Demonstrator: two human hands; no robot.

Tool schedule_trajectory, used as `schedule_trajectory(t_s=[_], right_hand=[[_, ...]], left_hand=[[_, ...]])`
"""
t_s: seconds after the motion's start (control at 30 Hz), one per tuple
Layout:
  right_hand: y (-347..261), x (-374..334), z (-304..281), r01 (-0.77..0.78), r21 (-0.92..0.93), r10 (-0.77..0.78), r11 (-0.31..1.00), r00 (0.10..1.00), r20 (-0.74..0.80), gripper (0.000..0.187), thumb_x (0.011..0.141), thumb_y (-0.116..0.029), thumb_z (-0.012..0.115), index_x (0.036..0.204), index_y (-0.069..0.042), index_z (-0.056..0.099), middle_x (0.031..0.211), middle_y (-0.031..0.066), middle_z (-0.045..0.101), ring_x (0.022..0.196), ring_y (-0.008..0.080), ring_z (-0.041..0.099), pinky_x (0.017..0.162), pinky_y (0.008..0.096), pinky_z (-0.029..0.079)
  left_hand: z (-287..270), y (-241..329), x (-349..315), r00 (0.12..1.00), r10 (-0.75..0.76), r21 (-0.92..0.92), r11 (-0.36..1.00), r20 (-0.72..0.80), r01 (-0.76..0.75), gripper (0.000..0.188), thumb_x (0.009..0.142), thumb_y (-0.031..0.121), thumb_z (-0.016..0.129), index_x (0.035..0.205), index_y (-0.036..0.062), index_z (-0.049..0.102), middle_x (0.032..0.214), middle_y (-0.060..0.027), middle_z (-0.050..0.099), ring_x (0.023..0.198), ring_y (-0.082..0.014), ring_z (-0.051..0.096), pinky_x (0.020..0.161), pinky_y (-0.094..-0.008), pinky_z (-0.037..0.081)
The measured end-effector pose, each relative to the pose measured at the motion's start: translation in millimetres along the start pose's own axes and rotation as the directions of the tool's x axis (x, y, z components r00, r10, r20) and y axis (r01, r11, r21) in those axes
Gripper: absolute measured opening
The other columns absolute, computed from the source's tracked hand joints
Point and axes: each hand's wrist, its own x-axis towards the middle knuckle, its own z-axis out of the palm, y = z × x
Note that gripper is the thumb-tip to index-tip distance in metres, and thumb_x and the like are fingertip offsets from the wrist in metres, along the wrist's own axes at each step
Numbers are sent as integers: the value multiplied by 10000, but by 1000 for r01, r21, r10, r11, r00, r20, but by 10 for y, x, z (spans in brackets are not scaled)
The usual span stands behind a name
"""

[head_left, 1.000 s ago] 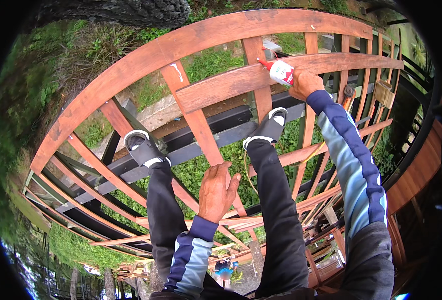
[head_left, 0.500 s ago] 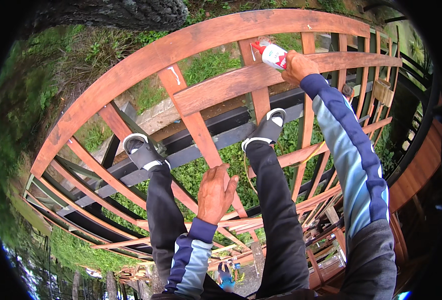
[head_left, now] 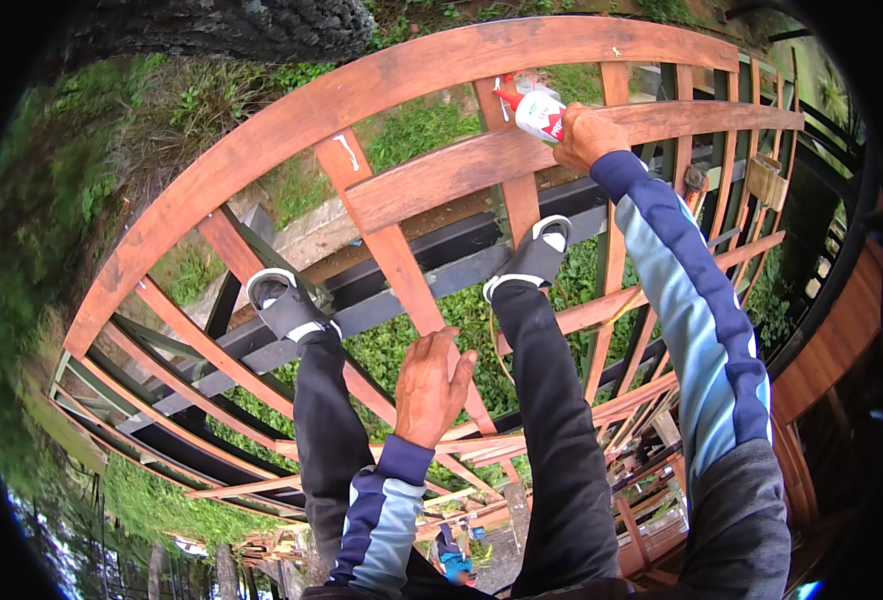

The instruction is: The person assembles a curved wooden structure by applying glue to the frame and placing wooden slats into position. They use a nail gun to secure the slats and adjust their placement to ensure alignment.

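My right hand (head_left: 586, 136) is closed round a white and red glue bottle (head_left: 542, 114). The bottle tilts so its red nozzle points left, at the upper part of a reddish wooden slat (head_left: 520, 200) where white glue (head_left: 506, 108) shows. My left hand (head_left: 431, 389) grips another wooden slat (head_left: 387, 245) between my legs, fingers bent over it, thumb out to the right. Higher on that slat lies a streak of white glue (head_left: 347, 152). A short curved board (head_left: 452, 180) crosses both slats below the long curved top board (head_left: 382, 75).
My shoes (head_left: 284, 302) stand on a dark metal beam (head_left: 362, 310) across the open frame, with greenery below. A grey-headed tool (head_left: 697, 180) and a wooden block (head_left: 766, 182) are at the right. A tree trunk (head_left: 252, 28) rises at the top. A person (head_left: 452, 556) is far below.
The right hand and glue bottle have shifted slightly left, the nozzle nearer the slat's left edge. More white glue shows near the nozzle. The left hand has stayed put.
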Motion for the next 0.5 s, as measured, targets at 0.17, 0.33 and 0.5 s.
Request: schedule_trajectory(t_s=[0.17, 0.33, 0.5], right_hand=[[118, -147, 107, -9, -16, 9, 1000, 1000, -4, 350, 704, -178, 628, 982, 33, 602, 929, 281, 676, 910, 419, 669, 788, 488, 538], [349, -230, 364, -140, 177, 141, 974, 990, 7, 440, 659, -187, 683, 1024, 52, 624, 935, 294, 672, 927, 425, 663, 810, 459, 532], [580, -367, 761, -99, 594, 143, 798, 989, -28, 587, 617, -192, 779, 1096, 46, 538, 1003, 266, 664, 972, 411, 643, 871, 443, 507]], left_hand=[[-13, -10, 13, 1000, -2, 11, 1000, 0, 2, 378, 870, 186, 650, 1171, -29, 571, 1094, -235, 617, 1035, -408, 562, 911, -468, 443], [-4, -8, 17, 1000, -5, 43, 999, 1, 5, 375, 890, 211, 643, 1187, -7, 571, 1109, -230, 622, 1050, -405, 562, 910, -460, 445], [32, -21, 32, 1000, 1, 70, 998, 20, -2, 376, 873, 183, 645, 1181, -18, 565, 1099, -225, 618, 1035, -399, 560, 905, -466, 445]])
